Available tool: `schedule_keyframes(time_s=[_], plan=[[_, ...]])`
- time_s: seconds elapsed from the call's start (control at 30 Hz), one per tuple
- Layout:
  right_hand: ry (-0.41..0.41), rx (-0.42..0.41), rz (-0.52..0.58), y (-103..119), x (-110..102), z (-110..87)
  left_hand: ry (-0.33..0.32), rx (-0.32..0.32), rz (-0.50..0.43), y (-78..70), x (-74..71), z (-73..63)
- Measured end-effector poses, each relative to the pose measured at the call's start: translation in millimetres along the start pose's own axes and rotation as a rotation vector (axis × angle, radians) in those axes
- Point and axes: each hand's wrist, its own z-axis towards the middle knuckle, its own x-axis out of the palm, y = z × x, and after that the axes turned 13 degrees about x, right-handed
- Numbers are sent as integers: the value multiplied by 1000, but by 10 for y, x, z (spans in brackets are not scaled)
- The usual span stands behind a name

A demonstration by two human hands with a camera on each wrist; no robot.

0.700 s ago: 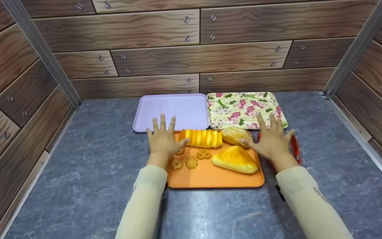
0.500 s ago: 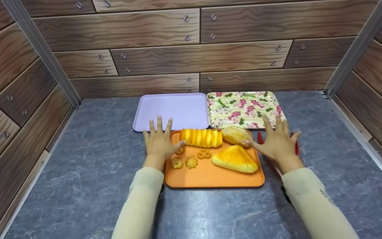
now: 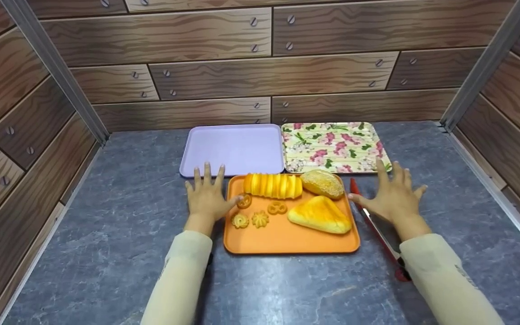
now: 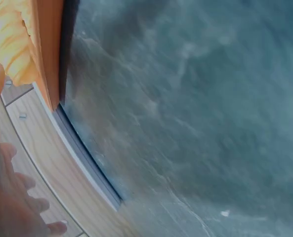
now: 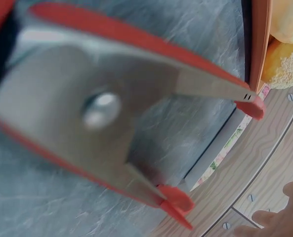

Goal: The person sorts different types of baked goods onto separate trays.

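Fingers spread, my left hand (image 3: 206,203) hovers by the left edge of the orange tray (image 3: 282,241), its thumb near a pretzel-shaped cookie (image 3: 244,201). My right hand (image 3: 395,203), also spread, is over red-edged metal tongs (image 3: 383,237), which it partly hides. The right wrist view shows the tongs (image 5: 151,64) with two red tips apart. On the tray lie a ridged loaf (image 3: 273,186), a sesame bun (image 3: 323,183), a triangular bread (image 3: 319,216), another pretzel cookie (image 3: 277,208), a round cookie (image 3: 240,220) and a flower-shaped cookie (image 3: 260,219). Both hands hold nothing.
Behind the orange tray stand a lilac tray (image 3: 235,149) and a floral tray (image 3: 332,146), side by side. Wood-patterned walls (image 3: 224,79) enclose the grey marbled table (image 3: 120,234) at the back and sides.
Both hands have moved apart and slightly toward me, the left going left and the right going right. More of the tongs and the tray's left edge shows now.
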Motion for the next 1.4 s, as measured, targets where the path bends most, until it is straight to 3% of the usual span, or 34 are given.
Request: schedule_keyframes(time_s=[0.73, 1.4], plan=[[79, 100, -15, -291, -51, -173, 99, 16, -72, 98, 75, -149], [277, 225, -40, -400, 37, -368, 119, 87, -116, 109, 130, -206]])
